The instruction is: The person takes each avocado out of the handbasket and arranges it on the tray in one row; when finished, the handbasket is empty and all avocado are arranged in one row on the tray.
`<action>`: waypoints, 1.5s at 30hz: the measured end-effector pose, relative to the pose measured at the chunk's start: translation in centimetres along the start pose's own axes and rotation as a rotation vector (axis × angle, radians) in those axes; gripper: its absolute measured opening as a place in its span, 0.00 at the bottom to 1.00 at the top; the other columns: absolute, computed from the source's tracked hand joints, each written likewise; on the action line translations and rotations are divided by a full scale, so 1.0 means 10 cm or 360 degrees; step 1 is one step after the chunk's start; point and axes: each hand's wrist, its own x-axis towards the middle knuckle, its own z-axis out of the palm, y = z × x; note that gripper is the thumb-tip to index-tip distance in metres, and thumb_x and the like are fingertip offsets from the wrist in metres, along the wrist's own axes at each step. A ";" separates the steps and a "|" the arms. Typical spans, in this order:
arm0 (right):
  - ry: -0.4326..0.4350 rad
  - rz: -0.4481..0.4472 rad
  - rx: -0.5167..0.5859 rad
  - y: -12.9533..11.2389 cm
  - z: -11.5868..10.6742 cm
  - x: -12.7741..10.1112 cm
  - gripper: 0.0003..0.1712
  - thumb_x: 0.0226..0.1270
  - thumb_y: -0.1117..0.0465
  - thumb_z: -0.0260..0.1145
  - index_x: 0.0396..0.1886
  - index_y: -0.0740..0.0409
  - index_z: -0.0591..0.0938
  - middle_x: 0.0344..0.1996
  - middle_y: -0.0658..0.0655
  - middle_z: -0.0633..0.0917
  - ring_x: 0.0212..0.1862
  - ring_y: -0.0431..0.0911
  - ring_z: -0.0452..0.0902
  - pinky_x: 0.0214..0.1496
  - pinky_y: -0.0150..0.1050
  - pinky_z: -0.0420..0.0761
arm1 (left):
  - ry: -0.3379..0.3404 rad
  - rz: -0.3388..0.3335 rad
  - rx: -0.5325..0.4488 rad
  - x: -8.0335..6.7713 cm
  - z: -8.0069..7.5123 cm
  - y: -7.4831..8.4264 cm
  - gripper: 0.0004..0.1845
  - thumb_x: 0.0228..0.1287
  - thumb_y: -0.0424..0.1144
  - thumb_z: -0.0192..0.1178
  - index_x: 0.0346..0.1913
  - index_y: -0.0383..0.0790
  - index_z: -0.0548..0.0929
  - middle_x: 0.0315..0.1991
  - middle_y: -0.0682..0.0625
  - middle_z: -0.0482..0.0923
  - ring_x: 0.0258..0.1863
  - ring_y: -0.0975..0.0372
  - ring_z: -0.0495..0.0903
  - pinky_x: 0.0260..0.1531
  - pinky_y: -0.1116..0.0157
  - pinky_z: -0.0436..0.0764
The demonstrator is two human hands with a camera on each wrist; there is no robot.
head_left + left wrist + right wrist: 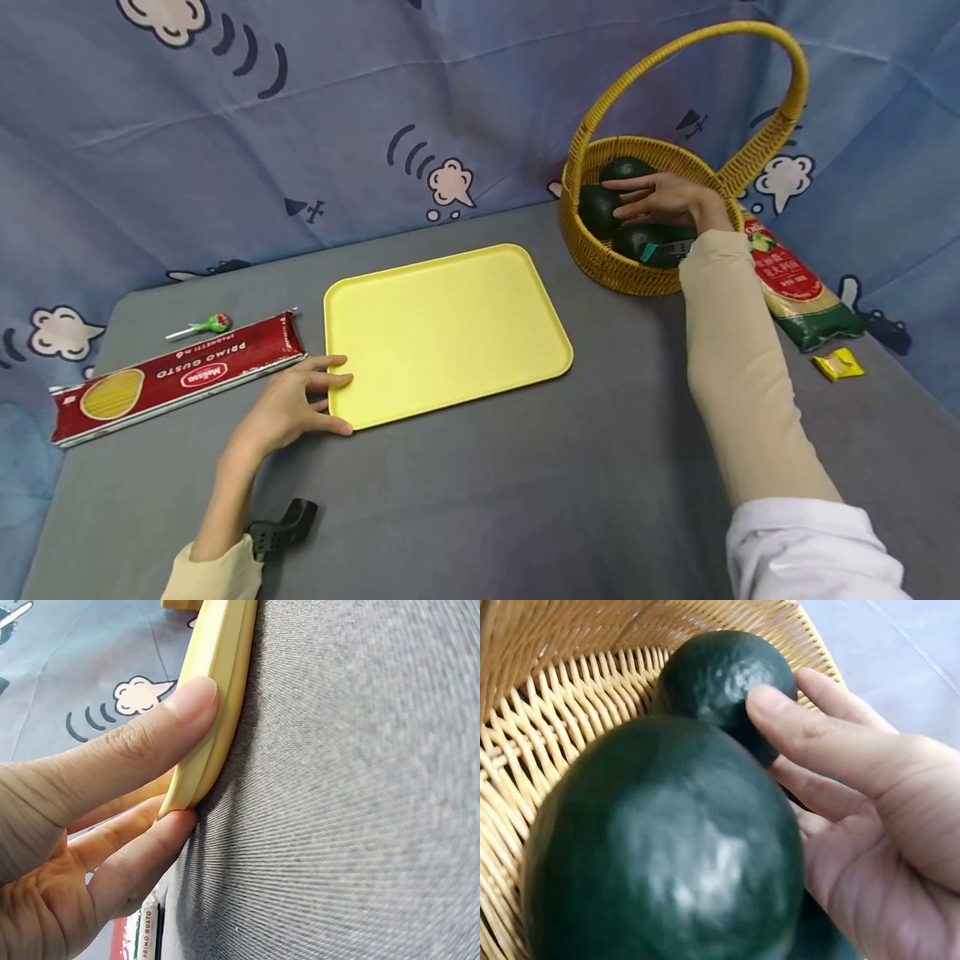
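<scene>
My left hand (288, 408) grips the near left corner of a yellow rectangular tray (450, 329). In the left wrist view, the thumb (191, 701) presses on the tray's side (225, 697) and the fingers bear against the corner. My right hand (663, 198) reaches into a yellow wicker basket (622, 275) with a tall handle, over dark green avocados (597, 210). In the right wrist view, its fingers are spread beside the farther avocado (720, 675), with the thumb tip against it. A larger-looking avocado (667, 847) fills the foreground.
A red spaghetti pack (180, 379) and a green lollipop (213, 323) lie left of the tray. Right of the basket, partly behind the right forearm, is a red and green bag (795, 279). A small yellow packet (838, 364) lies nearby. Patterned blue cloth (360, 108) hangs behind.
</scene>
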 end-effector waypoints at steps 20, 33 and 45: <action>0.0134 0.0089 0.0140 -0.08 0.16 0.07 0.41 0.68 0.63 0.63 0.76 0.46 0.55 0.75 0.65 0.44 0.59 0.51 0.72 0.52 0.39 0.82 | 0.0013 0.0026 -0.0021 -0.04 0.00 0.00 0.35 0.41 0.38 0.79 0.56 0.30 0.80 0.64 0.38 0.69 0.54 0.49 0.77 0.44 0.60 0.83; 0.0357 0.0129 0.0540 -0.20 0.11 -0.13 0.44 0.59 0.65 0.70 0.73 0.38 0.63 0.76 0.60 0.45 0.40 0.47 0.85 0.50 0.42 0.82 | -0.0003 0.0012 0.0017 0.01 0.00 0.00 0.36 0.41 0.39 0.79 0.57 0.30 0.80 0.64 0.38 0.69 0.53 0.50 0.78 0.44 0.59 0.83; 0.0420 0.0035 0.0630 -0.18 0.12 -0.37 0.44 0.57 0.69 0.70 0.71 0.38 0.66 0.76 0.57 0.41 0.35 0.41 0.84 0.34 0.35 0.86 | -0.0012 0.0006 -0.0034 -0.01 -0.02 0.02 0.36 0.41 0.39 0.79 0.57 0.28 0.79 0.64 0.36 0.67 0.51 0.49 0.79 0.45 0.57 0.83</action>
